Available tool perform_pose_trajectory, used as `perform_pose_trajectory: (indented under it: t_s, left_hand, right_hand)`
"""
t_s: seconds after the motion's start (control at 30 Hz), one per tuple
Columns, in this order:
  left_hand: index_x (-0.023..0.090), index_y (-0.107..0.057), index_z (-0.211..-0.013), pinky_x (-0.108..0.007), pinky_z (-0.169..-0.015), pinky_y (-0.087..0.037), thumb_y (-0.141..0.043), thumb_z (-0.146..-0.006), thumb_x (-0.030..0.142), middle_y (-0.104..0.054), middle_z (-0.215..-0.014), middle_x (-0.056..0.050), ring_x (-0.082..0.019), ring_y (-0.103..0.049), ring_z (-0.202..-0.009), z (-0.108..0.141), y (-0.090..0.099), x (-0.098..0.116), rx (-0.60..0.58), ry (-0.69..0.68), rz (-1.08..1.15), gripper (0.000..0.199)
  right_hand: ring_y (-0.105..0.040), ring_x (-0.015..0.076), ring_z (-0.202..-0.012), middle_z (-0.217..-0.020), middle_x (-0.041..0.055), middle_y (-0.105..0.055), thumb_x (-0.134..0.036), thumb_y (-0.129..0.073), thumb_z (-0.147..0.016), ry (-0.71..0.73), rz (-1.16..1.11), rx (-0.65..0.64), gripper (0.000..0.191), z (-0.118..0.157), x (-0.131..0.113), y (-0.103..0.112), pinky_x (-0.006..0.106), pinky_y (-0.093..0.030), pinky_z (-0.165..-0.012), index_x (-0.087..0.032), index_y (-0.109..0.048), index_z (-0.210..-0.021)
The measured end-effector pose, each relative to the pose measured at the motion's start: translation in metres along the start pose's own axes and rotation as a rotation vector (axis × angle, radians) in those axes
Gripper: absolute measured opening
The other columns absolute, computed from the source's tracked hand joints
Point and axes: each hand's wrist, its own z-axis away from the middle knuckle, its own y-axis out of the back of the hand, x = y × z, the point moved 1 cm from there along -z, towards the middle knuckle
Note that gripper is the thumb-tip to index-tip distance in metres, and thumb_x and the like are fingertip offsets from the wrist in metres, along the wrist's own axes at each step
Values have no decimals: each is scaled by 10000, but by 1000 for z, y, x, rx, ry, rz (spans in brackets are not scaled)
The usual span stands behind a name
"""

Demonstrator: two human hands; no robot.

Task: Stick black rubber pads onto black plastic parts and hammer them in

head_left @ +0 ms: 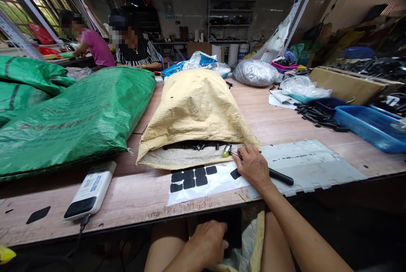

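- Right hand (pixel 253 165), right of centre, is closed around the hammer (pixel 281 176); its yellow-tipped head points left and lies at the mouth of the yellow bag, and the black handle comes out at right.
- Left hand (pixel 207 240), at the bottom centre, is below the table edge with curled fingers; whether it holds something, I cannot tell. Just beside it is the pale yellow rim of another bag (pixel 257 242).
- Yellow bag (pixel 199 107) lies in the centre, its mouth open toward the lower edge, with small dark pieces inside; I read no print on it.
- Green bag (pixel 95 111), at left, carries reddish Chinese characters, in which "州市" seems readable; the rest is creased.
- White device (pixel 91 189), lower left, has bluish characters turned sideways, not clear to me, and a cable plugged in.
- White sheet (pixel 222 183), under the bag mouth, bears black rounded patches (pixel 188 177).
- Blue-and-white package (pixel 203 59), upper centre, shows marks too small for reading.
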Motion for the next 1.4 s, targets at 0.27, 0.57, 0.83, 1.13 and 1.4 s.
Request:
perform_pose_trajectory:
  t_s: [0.27,0.57,0.83,1.13,1.4]
  left_hand:
    - [213,-673,-883,-269,-579,-430,-479,-935,486,-708,-724,-24,-188,-638,-647,-15,167,9,510,52,122,340]
    - [214,-671,-1008,-383,-801,-486,-453,-966,473,-705,-1105,-132,-311,-665,-1020,-62,195,-8,907,389,-332,341]
    - [137,-626,-1139,-411,-771,-502,-553,-933,390,-714,-1068,-207,-354,-696,-978,-52,198,-4,847,588,-293,334]
    - [235,-710,-941,-345,-698,-432,-614,-853,381,-731,-899,-84,-290,-674,-877,-19,185,-12,830,392,-233,196]
    - [239,-705,-924,-350,-823,-386,-687,-824,259,-683,-907,-19,-228,-576,-945,-14,129,-3,659,-226,-187,104]
  right_hand:
    - [-503,247,-945,-931,92,-581,-382,-503,-959,-1,-13,6,210,0,0,0,338,-362,-783,-203,-606,-919]
    - [-507,241,-953,-927,81,-584,-384,-523,-953,-10,-45,7,195,-1,1,0,333,-371,-797,-211,-599,-908]
    - [-508,239,-950,-929,81,-586,-384,-533,-952,-10,-37,14,192,-1,1,1,334,-372,-798,-208,-601,-911]
    - [-507,232,-950,-924,76,-577,-402,-529,-954,-17,-31,13,218,-1,1,-2,318,-370,-791,-204,-603,-903]
    - [-526,232,-968,-949,68,-596,-350,-558,-931,-7,-98,22,153,1,2,-1,321,-389,-807,-215,-622,-962]
